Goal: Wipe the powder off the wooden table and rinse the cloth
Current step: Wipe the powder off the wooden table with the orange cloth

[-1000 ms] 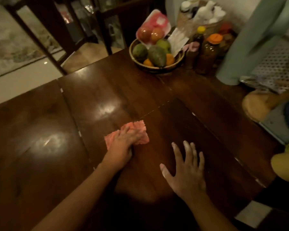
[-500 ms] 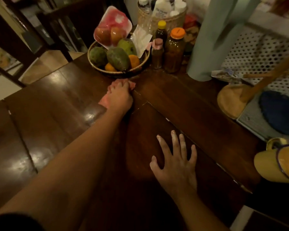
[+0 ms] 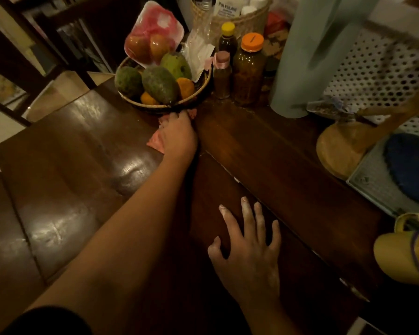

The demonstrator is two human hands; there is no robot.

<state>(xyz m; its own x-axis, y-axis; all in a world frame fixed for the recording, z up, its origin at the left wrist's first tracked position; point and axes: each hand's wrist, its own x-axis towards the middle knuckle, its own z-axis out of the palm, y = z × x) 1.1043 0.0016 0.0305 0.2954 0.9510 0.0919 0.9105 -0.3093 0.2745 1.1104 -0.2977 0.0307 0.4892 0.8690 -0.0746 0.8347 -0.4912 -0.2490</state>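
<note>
While the fingers (image 3: 179, 117) of the left hand (image 3: 178, 137) are bearing down on the cloth (image 3: 155, 141), their tips are sitting right at the foot of the basket (image 3: 198, 94). I cannot tell whether they are lying flat or pinching a fold. The cloth is lying on the tabletop (image 3: 82, 153) in the upper middle of the frame, mostly under that hand, with a pink corner showing at its left.

The right hand (image 3: 249, 252) is resting spread wide and holding nothing in the lower middle, its fingertips (image 3: 246, 209) looking whitish.

To my eye the wipe is going best if the palm is keeping even weight and drawing the cloth back from the basket, not shoving powder beneath it. The dusty right hand is probably better lifted off the wood already wiped.

I am counting:
- one cloth and one basket
- three mangoes (image 3: 160, 84)
- two oranges (image 3: 185, 87) showing
- two red fruits in one tray (image 3: 155, 18)
- three bottles (image 3: 248, 73) just right of the basket
- one mug (image 3: 404, 257) at the lower right edge
</note>
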